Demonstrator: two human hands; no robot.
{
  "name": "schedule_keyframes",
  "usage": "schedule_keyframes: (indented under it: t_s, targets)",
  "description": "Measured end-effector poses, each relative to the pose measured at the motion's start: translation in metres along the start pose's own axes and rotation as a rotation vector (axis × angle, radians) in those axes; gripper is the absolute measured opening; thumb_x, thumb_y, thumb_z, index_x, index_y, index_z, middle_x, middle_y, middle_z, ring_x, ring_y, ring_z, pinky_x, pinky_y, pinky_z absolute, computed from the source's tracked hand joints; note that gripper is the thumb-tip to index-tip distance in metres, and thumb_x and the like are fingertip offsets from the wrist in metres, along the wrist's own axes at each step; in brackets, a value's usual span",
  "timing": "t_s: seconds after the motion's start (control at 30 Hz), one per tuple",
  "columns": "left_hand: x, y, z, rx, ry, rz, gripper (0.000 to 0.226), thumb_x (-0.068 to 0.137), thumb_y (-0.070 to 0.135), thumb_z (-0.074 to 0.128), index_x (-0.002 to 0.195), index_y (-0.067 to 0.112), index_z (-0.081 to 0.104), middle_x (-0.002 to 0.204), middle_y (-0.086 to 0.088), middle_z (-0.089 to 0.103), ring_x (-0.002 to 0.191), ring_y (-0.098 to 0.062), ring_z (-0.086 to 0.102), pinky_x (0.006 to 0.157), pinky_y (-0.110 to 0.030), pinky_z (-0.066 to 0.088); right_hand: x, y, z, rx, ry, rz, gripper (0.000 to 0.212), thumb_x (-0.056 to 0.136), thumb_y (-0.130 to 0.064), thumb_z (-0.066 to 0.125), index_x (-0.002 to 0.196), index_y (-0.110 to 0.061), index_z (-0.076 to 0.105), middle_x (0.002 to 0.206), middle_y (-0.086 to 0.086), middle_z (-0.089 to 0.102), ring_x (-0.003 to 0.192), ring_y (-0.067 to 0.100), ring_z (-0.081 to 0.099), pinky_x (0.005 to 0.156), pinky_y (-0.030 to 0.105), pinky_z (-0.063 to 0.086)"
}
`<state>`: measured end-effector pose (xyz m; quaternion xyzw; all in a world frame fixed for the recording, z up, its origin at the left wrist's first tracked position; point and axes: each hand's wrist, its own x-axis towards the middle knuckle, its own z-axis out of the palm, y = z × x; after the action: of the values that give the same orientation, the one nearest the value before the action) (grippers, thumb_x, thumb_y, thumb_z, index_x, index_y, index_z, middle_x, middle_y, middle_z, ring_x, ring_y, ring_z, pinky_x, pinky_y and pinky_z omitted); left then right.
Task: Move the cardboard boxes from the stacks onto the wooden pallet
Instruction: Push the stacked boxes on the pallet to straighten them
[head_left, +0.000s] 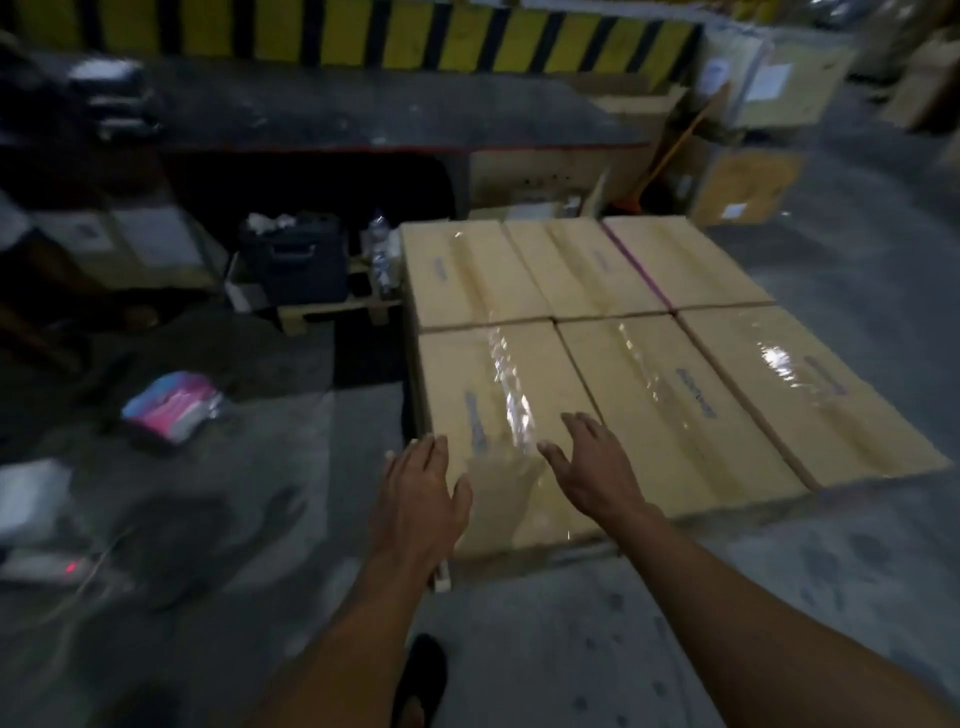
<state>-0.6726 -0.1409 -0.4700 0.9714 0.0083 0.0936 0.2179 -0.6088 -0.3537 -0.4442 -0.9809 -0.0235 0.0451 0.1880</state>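
Note:
Several taped cardboard boxes lie flat in two rows, filling the pallet; only a pale wooden corner of the pallet (442, 577) shows under the near-left box (498, 384). My left hand (418, 499) hovers with straight fingers over that box's near-left corner. My right hand (589, 467) is spread above the same box's top, fingers straight, holding nothing. Whether either hand touches the cardboard is unclear in the blur. The far-right box (680, 260) has a purple strip along its left edge.
A dark case (296, 260) and water bottles (382, 254) sit on a small pallet left of the boxes. A pink-blue packet (174, 405) lies on the floor at left. More cardboard boxes (748, 187) stand at the back right. A yellow-black striped barrier (363, 31) runs along the far side.

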Motion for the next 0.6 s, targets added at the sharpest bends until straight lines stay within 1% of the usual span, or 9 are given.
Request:
schedule_keyframes:
  t_s: [0.1, 0.17, 0.23, 0.3, 0.4, 0.47, 0.53, 0.57, 0.6]
  targets:
    - [-0.103, 0.014, 0.010, 0.028, -0.021, -0.066, 0.052, 0.084, 0.033, 0.055, 0.120, -0.002, 0.069, 0.115, -0.020, 0.071, 0.102, -0.037, 0.070, 0.092, -0.060, 0.053, -0.064, 0.011, 0.014, 0.024, -0.110, -0.052, 0.062, 0.101, -0.045, 0.052, 0.151, -0.010, 0.040, 0.158, 0.013, 0.039, 0.143, 0.034, 0.037, 0.116, 0.040, 0.032]
    - [-0.158, 0.029, 0.018, 0.041, -0.051, -0.108, 0.051, 0.081, 0.032, 0.057, 0.116, -0.001, 0.071, 0.110, -0.018, 0.073, 0.094, -0.034, 0.073, 0.086, -0.054, 0.058, -0.099, 0.023, 0.022, 0.020, -0.155, -0.087, 0.062, 0.101, -0.045, 0.052, 0.152, -0.010, 0.040, 0.159, 0.013, 0.038, 0.144, 0.033, 0.036, 0.116, 0.041, 0.032]
    - [-0.192, 0.046, 0.031, 0.066, -0.107, -0.121, 0.051, 0.074, 0.031, 0.062, 0.113, 0.001, 0.073, 0.109, -0.014, 0.074, 0.093, -0.030, 0.073, 0.086, -0.047, 0.057, -0.118, 0.035, 0.026, 0.016, -0.168, -0.113, 0.062, 0.102, -0.045, 0.051, 0.152, -0.012, 0.040, 0.160, 0.011, 0.037, 0.146, 0.031, 0.034, 0.117, 0.045, 0.032]
    - [-0.214, 0.066, 0.048, 0.051, -0.116, -0.152, 0.051, 0.079, 0.033, 0.057, 0.116, 0.001, 0.072, 0.114, -0.015, 0.072, 0.100, -0.031, 0.072, 0.089, -0.048, 0.057, -0.129, 0.049, 0.030, 0.010, -0.185, -0.123, 0.061, 0.102, -0.045, 0.049, 0.154, -0.014, 0.038, 0.161, 0.010, 0.034, 0.148, 0.030, 0.031, 0.118, 0.047, 0.029]
    - [-0.237, 0.089, 0.092, 0.037, -0.100, -0.120, 0.054, 0.079, 0.038, 0.048, 0.108, 0.002, 0.076, 0.106, -0.015, 0.074, 0.095, -0.029, 0.074, 0.083, -0.047, 0.060, -0.133, 0.072, 0.041, 0.003, -0.168, -0.179, 0.061, 0.103, -0.045, 0.049, 0.153, -0.012, 0.039, 0.160, 0.010, 0.036, 0.148, 0.030, 0.030, 0.120, 0.044, 0.025]
    - [-0.246, 0.108, 0.126, 0.042, -0.092, -0.126, 0.057, 0.076, 0.039, 0.046, 0.108, 0.003, 0.075, 0.104, -0.013, 0.075, 0.096, -0.028, 0.072, 0.094, -0.042, 0.052, -0.130, 0.089, 0.050, 0.004, -0.154, -0.221, 0.061, 0.101, -0.047, 0.050, 0.150, -0.010, 0.044, 0.157, 0.013, 0.041, 0.147, 0.033, 0.033, 0.121, 0.045, 0.024]
    - [-0.254, 0.121, 0.166, 0.047, -0.081, -0.132, 0.059, 0.072, 0.038, 0.045, 0.115, 0.004, 0.069, 0.103, -0.014, 0.075, 0.105, -0.026, 0.061, 0.114, -0.036, 0.027, -0.126, 0.102, 0.063, 0.019, -0.145, -0.264, 0.067, 0.098, -0.053, 0.041, 0.146, -0.008, 0.050, 0.155, 0.015, 0.044, 0.146, 0.037, 0.035, 0.120, 0.047, 0.024]
    - [-0.248, 0.124, 0.186, 0.093, -0.046, -0.136, 0.061, 0.070, 0.038, 0.045, 0.119, 0.006, 0.061, 0.104, -0.015, 0.075, 0.107, -0.025, 0.055, 0.118, -0.032, 0.017, -0.122, 0.108, 0.072, 0.025, -0.089, -0.295, 0.070, 0.097, -0.056, 0.035, 0.143, -0.006, 0.054, 0.152, 0.017, 0.048, 0.143, 0.041, 0.039, 0.117, 0.050, 0.029]
    - [-0.242, 0.126, 0.206, 0.076, -0.051, -0.146, 0.062, 0.069, 0.038, 0.043, 0.122, 0.007, 0.053, 0.105, -0.016, 0.075, 0.108, -0.026, 0.054, 0.118, -0.031, 0.014, -0.115, 0.114, 0.082, 0.039, -0.024, -0.331, 0.071, 0.098, -0.057, 0.032, 0.138, -0.004, 0.058, 0.147, 0.019, 0.053, 0.138, 0.044, 0.044, 0.113, 0.053, 0.036]
